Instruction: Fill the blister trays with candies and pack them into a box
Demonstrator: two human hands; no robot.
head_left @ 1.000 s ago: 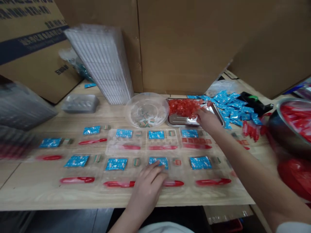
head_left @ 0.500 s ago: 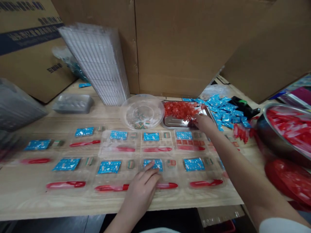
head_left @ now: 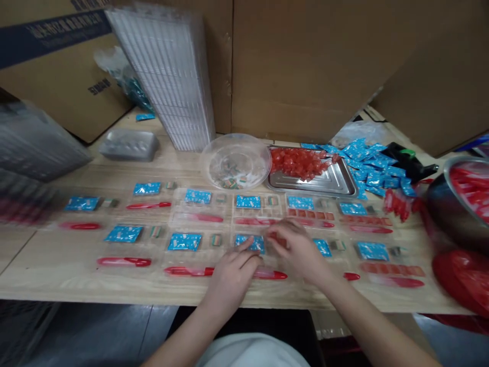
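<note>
My left hand (head_left: 235,272) lies over a clear plastic tray, fingers stretched out and touching a blue patterned packet (head_left: 250,243). A red pen-shaped piece (head_left: 270,274) shows beyond that hand. My right hand (head_left: 300,252) is just to the right, fingers pinched together over the same tray, with a bit of red at the fingertips; blur hides its exact shape. Clear trays stand in two rows, holding blue packets, small striped blocks (head_left: 216,239) and red pen-shaped pieces. A few also hold rows of small red squares (head_left: 311,214).
Behind the rows sit a clear round tub (head_left: 204,171) of striped blocks and a metal tray (head_left: 328,184) with red cubes (head_left: 300,162). Loose blue packets (head_left: 367,158) and a metal bowl (head_left: 437,196) are at the right. Stacked clear trays (head_left: 164,76) rise before cardboard boxes (head_left: 298,66).
My right hand has come back from the metal tray of red cubes to the tray beside my left hand. My left hand stays at the same tray; the view has shifted.
</note>
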